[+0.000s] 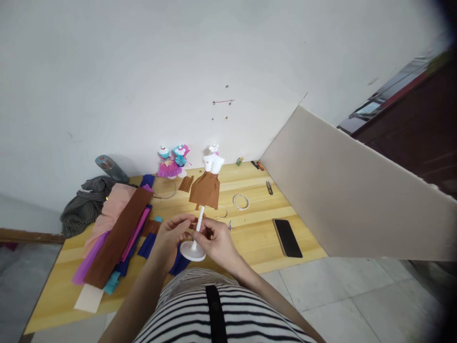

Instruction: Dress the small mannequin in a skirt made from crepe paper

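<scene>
A small white mannequin (213, 164) on a stand wears a pleated brown skirt (205, 189) and tilts slightly to the right. My right hand (216, 238) closes around the white pole (200, 220) of the stand, just above its round base (193, 251). On the pole's other side is my left hand (175, 231), its fingers curled near the pole below the skirt; what its fingertips hold, if anything, is too small to make out. The base is tipped up over the table's front edge.
Folded brown, pink and purple paper (117, 233) lies left, beside a striped cloth (84, 205) and a bottle (111, 167). Two small dressed mannequins (169, 167) stand by the wall. Right are a wire coil (241, 202), snips (269, 187), a phone (287, 238) and a board (321, 190).
</scene>
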{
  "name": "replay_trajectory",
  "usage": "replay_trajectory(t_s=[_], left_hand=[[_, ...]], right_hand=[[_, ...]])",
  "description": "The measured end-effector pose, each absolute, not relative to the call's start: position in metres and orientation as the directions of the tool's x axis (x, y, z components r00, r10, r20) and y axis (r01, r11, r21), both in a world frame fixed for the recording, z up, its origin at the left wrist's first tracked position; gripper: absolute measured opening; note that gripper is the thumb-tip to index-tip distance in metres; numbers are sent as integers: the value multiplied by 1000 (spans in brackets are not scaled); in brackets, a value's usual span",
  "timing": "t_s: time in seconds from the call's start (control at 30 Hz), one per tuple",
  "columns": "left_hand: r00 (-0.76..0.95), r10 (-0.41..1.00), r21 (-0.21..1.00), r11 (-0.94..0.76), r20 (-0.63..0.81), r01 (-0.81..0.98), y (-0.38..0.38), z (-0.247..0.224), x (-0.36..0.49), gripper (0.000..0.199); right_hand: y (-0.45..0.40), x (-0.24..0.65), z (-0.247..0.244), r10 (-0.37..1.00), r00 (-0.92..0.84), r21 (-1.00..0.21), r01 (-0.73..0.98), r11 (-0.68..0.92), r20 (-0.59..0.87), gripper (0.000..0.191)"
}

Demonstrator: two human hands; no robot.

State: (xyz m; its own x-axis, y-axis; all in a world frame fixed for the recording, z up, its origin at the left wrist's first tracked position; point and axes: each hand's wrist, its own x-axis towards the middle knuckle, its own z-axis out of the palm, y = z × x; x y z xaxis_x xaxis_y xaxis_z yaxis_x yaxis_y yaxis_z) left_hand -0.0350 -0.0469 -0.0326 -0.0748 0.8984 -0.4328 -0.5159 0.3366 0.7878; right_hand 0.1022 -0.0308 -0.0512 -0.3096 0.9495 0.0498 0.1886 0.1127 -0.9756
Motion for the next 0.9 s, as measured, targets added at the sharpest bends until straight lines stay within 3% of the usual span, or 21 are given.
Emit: replay_trajectory(t_s=[0.17,0.37,0.5,0.6,0.7,0.9], left_hand=[[36,929,843,351,-369,-408,-49,-35,-33,28],[-15,907,858,393,-421,-329,-45,-43,-31,33],[-108,866,817,409,-488,-407,-43,-49,-35,35],[-195,830,786,380,-522,-488,-45,-51,-45,37],[-277,806,801,354,-523,-482,-52,-49,-60,41],[-432,766,855,289,-476,-430,-74,-47,-83,46]], right_hand=[[-31,102,-52,937,-350,-983,161,86,25,20],[-33,97,-58,930,-364,-969,206,138,55,24],[-33,99,-57,877,-468,-914,298,274,111,23],[-30,103,-62,779,-617,-902,269,339,109,14],[-26,103,-90,792,-609,-894,367,257,-22,14],[-27,104,-189,812,-474,-767,639,53,-339,12]])
